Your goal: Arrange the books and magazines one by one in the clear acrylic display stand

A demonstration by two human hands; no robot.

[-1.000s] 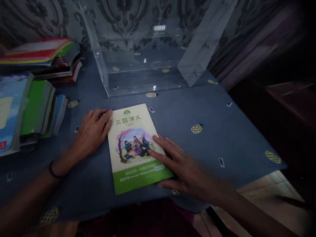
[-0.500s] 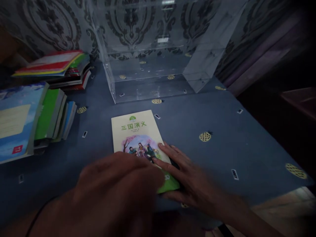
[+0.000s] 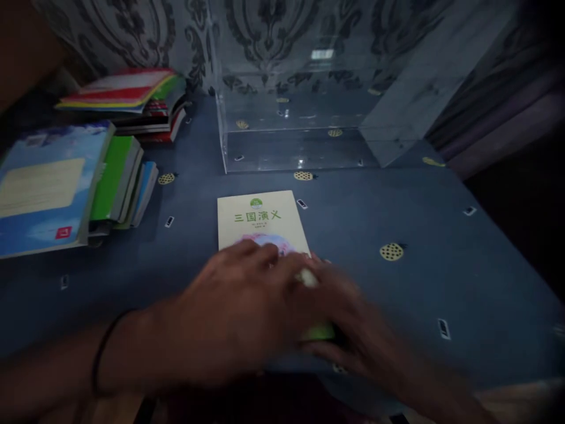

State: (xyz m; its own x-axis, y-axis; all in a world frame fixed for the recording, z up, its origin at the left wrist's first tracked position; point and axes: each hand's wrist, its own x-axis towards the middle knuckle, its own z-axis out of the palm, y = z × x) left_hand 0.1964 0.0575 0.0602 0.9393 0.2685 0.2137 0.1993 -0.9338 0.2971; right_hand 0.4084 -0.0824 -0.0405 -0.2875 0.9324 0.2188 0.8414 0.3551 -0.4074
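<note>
A cream paperback book with green Chinese title lettering and a green lower edge lies flat on the tablecloth. Over its lower half is my left hand, fingers curled, a dark band around the wrist. A small pale patch shows by its fingertips; I cannot tell what it is. My right hand rests at the book's lower right edge, its fingers partly covered by the left hand and blurred.
A clear acrylic shelf box stands behind the book against patterned wallpaper. To the left are a stack of books topped by a blue one and another with a red top. The blue pineapple-print tablecloth extends right to the table's edge.
My left hand has moved up and right across the book, now overlapping my right hand's fingers. The book stays under both hands. The whole view has shifted, with surroundings appearing further right.
</note>
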